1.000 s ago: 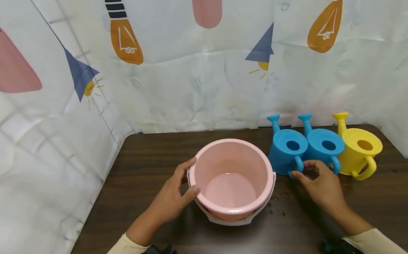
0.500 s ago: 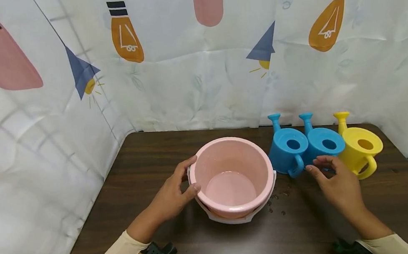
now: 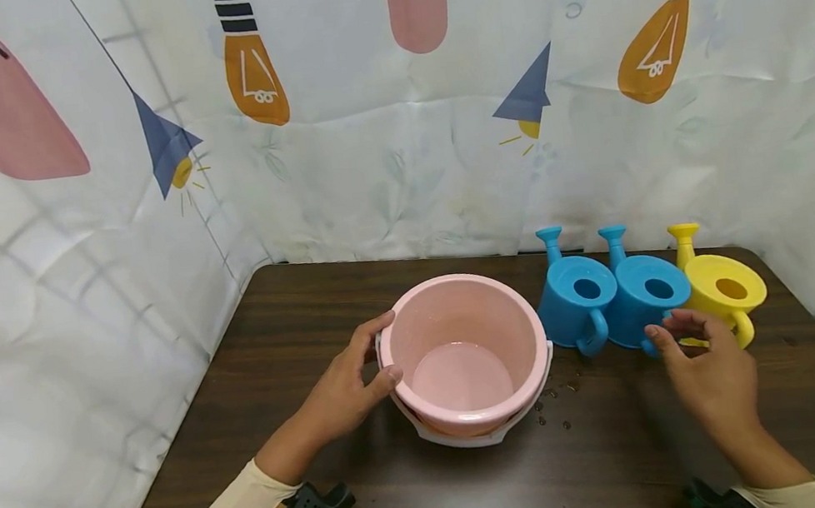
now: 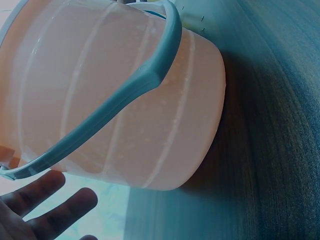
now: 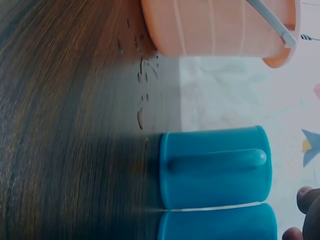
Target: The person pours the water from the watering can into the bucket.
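Note:
In the head view my left hand (image 3: 348, 391) touches the left rim of a pink bucket (image 3: 458, 365), thumb and fingers spread along it. The left wrist view shows fingers (image 4: 65, 212) of that hand nearly straight beside the bucket's wall. Farther right stand a blue watering can (image 3: 572, 306), a second blue watering can (image 3: 634, 295) and a yellow watering can (image 3: 720, 277), spouts pointing back. My right hand (image 3: 719, 373), loosely bent, is in front of the second blue can's handle and the yellow can's handle, partly hiding both. No grip on either handle shows.
Small wet-looking drops (image 3: 542, 410) lie on the dark wooden table (image 3: 577, 486) right of the bucket. The bucket's pale carrying handle (image 3: 474, 441) hangs down at its front. A printed white curtain (image 3: 399, 179) closes off the back and left side.
My right hand has moved right, from the first blue can's handle past the second to near the yellow can. The left hand, bucket and cans stay in place.

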Demonstrator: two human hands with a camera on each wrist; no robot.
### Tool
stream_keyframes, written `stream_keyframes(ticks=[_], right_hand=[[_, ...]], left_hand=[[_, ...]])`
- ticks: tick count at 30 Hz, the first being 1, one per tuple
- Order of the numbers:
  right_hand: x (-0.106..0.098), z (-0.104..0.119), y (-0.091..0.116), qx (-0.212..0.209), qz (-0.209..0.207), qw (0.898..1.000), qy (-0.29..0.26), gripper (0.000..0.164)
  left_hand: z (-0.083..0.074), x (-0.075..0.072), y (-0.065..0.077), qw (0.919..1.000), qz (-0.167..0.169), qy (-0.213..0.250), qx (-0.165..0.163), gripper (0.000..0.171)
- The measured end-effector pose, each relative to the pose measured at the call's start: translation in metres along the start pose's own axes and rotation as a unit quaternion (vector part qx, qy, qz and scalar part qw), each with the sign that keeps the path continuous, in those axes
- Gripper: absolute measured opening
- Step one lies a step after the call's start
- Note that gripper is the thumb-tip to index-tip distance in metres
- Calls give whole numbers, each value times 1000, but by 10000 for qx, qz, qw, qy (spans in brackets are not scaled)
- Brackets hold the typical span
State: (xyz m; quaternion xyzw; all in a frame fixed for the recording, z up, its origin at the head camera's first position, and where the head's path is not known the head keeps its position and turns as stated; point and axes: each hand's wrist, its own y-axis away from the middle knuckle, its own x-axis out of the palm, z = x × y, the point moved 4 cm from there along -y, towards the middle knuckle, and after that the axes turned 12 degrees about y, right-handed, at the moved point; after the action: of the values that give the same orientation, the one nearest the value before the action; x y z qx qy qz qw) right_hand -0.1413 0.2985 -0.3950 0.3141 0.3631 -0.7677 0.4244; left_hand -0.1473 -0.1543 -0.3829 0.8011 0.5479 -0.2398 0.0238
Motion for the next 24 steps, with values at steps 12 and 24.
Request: stream_keyframes(ticks=[12, 24], right_hand=[[6, -27, -7, 143, 208, 9995, 173, 62], [29, -39, -8, 218, 938, 9944, 432, 65]], left_hand=[[1, 0, 0, 10000, 6, 10, 59, 70], [0, 0, 0, 10000, 9, -25, -8, 70]])
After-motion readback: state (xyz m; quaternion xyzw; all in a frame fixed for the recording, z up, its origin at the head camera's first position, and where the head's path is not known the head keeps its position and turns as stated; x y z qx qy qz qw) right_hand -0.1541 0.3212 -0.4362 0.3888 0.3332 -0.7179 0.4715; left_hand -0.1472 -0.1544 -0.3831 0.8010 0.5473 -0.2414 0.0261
